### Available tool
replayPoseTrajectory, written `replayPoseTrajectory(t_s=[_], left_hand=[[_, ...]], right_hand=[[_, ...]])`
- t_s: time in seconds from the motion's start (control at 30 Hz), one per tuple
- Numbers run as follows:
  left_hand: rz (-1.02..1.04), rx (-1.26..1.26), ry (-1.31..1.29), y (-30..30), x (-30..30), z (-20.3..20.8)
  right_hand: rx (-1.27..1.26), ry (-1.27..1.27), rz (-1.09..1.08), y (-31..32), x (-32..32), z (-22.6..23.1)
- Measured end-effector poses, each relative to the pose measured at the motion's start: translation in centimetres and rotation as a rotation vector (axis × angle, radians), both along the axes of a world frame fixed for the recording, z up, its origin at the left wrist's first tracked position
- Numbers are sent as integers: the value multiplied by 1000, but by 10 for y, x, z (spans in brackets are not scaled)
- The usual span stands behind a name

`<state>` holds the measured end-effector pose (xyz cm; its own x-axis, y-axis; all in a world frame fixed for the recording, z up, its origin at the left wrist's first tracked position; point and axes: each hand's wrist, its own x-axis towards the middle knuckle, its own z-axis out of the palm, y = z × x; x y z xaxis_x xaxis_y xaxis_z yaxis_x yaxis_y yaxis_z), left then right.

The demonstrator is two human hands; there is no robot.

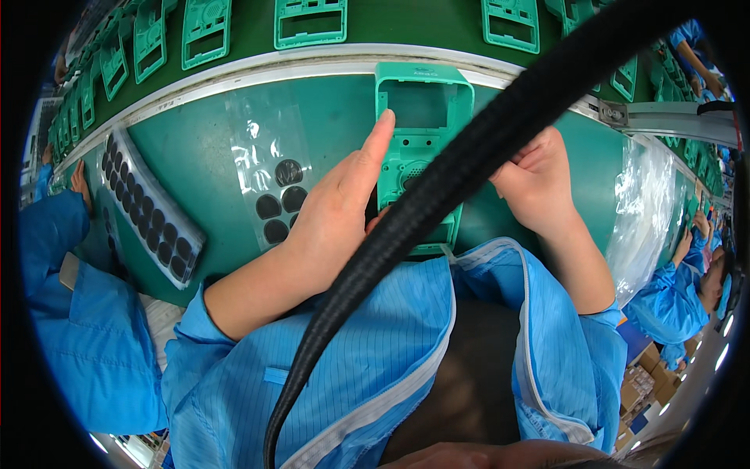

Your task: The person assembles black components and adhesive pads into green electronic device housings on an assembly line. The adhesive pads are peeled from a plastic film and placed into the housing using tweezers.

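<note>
A green plastic housing [423,144] with a large rectangular window and a round speaker grille lies in front of me. Along its left edge my left hand [336,199] grips it, one finger stretched up the side and another bent at the edge. My right hand [539,184] is closed, fingers curled, just to the right of the housing. What its fingertips hold, if anything, is hidden behind a thick black cable [422,203] crossing the view. Left of my left hand lies a clear sheet [248,148] with several round black pads [288,172].
Another strip of black pads [144,205] lies farther left. Beyond the metal rail [312,61], several green housings [207,31] stand on a green belt. Clear plastic bags [644,211] lie at right. A co-worker's blue sleeve [58,227] is close on the left; other people work at right.
</note>
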<state>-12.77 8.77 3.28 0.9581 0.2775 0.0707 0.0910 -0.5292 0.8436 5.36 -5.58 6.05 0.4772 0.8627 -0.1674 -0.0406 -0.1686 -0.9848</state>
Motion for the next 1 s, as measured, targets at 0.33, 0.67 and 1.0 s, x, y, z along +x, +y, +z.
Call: replayPoseTrajectory(t_s=[0.33,0.67,1.0], left_hand=[[-1,-1,18,0,0,2],[-3,1,22,0,1,4],[2,-2,16,0,0,2]], right_hand=[[-19,17,-3,0,0,2],[-15,41,7,0,1,2],[-13,30,9,0,1,-1]])
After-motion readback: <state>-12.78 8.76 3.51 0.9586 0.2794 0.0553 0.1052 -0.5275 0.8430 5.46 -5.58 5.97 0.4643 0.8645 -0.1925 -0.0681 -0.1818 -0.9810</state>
